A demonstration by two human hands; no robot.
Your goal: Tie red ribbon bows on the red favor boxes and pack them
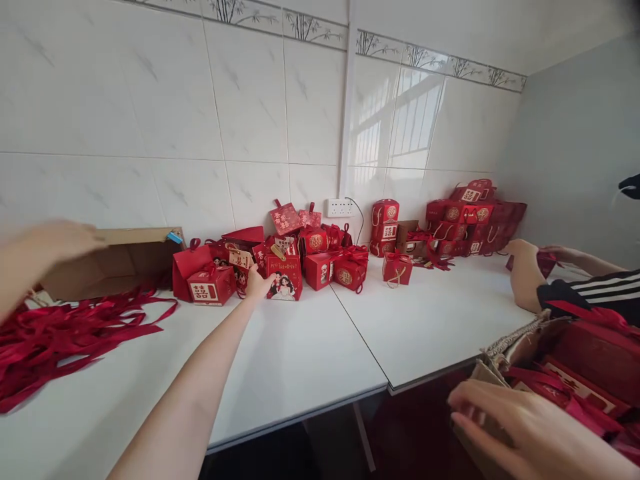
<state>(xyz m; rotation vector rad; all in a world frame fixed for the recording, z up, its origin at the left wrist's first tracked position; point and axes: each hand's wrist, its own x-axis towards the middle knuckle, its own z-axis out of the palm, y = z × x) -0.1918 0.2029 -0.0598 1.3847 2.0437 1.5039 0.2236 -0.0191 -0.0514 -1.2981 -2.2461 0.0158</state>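
My left hand reaches across the white table with fingers closed on the left edge of a red gift box. That box stands upright and has a cartoon couple printed on its front. At the lower right, my right hand is loosely curled, thumb and fingers apart, beside a cardboard carton. Nothing shows between its fingers, though the far fingers are partly hidden. Inside the carton lie red gift boxes with red ribbons. Next to my left hand sits another red gift box with a white label.
A pile of red ribbons lies left, before an open cardboard box; another person's blurred hand passes there. Stacked gift boxes stand back right. A co-worker's striped sleeve is at right. A socket strip is on the wall.
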